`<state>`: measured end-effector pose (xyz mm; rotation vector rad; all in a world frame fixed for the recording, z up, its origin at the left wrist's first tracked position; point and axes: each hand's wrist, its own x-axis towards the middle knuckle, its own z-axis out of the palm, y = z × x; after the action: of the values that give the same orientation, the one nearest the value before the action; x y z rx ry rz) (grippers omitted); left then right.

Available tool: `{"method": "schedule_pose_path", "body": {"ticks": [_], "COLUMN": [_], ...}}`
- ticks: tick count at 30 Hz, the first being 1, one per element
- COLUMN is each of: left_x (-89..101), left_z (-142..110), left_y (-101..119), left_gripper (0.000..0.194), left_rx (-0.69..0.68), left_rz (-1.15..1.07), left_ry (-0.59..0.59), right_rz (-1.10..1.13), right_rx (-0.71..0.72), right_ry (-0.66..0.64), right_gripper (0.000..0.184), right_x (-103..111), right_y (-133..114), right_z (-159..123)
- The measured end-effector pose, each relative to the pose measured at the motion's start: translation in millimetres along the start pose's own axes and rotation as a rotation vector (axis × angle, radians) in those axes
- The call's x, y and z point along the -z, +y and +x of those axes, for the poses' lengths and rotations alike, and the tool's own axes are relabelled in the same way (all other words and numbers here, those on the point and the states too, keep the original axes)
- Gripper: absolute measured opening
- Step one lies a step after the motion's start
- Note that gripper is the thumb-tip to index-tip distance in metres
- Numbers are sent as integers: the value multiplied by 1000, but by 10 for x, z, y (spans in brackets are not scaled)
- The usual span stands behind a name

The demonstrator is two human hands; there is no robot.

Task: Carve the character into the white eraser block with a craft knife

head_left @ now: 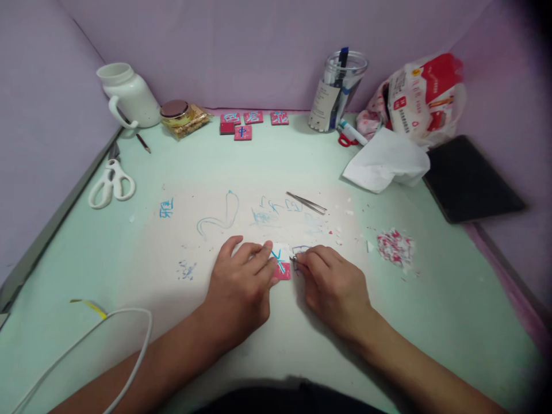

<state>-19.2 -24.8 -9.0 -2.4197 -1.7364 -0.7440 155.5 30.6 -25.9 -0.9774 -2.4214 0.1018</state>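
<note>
My left hand [242,275] rests on the table with its fingers bent, holding the left side of a small square tile [282,270]. The tile's lower part is red and its upper part white, with light-blue strokes across it. Just right of the tile, my right hand [334,282] pinches a small metal-tipped tool [294,259], its tip close to the tile's edge. Most of that tool is hidden by my fingers, so its kind is unclear. Beyond my hands lie metal tweezers [307,203].
Red and white shavings [395,248] are heaped at right, near a black tablet [472,178] and a white tissue [388,161]. Several red tiles [242,133], a pen jar [326,103] and a white mug [129,95] stand behind. White scissors [112,184] and a cable [149,328] are left.
</note>
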Motion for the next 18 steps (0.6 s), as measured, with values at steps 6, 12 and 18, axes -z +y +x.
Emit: {"method": "schedule_pose_path", "body": {"ticks": [6,12,18], "left_x": [6,3,-9], "left_z": [10,7,0], "left_y": [-12,2,28], "left_gripper": [14,14,16], "left_rx": [-21,-4,28], "left_rz": [6,2,0], "left_ry": [-37,-12,15], "right_rz": [-45,-79,-45], "right_rx": [-70,13,92], "right_ry": [28,11,-21], "right_gripper": [17,21,24], "right_x": [-44,-57,-18], "right_y": [-75,-21,57], "right_z": [66,73,68]}}
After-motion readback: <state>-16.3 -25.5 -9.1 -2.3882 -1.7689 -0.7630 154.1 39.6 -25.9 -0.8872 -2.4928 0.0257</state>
